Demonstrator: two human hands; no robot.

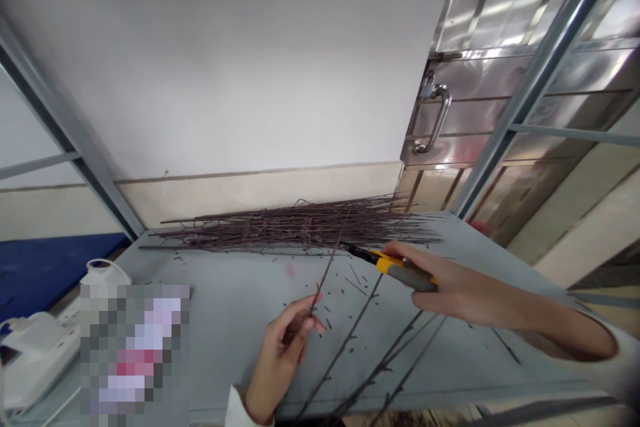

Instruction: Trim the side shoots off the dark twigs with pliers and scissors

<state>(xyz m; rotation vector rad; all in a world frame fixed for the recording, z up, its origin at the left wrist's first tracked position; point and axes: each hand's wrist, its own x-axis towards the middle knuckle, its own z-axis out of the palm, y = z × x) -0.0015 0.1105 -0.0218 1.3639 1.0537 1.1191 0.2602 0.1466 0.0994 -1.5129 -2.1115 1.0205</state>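
Note:
A thin dark twig (326, 273) stands up at a slant from my left hand (290, 340), pinched between thumb and fingers near its lower part. My right hand (430, 280) is wrapped round yellow and grey pruning shears (395, 268), whose dark jaws point left and lie beside the upper part of the twig. Whether the blades touch the twig I cannot tell. Behind both hands lies a long pile of dark twigs (300, 227). Several longer twigs (350, 337) lie at a slant below the shears, and small cut bits are scattered between the hands.
The grey table (225, 307) has metal frame posts at its left (95, 180) and right (535, 87). White power strips with plugs (40, 347) and a pixelated area are at the left. A white wall and a metal door (465, 100) stand behind.

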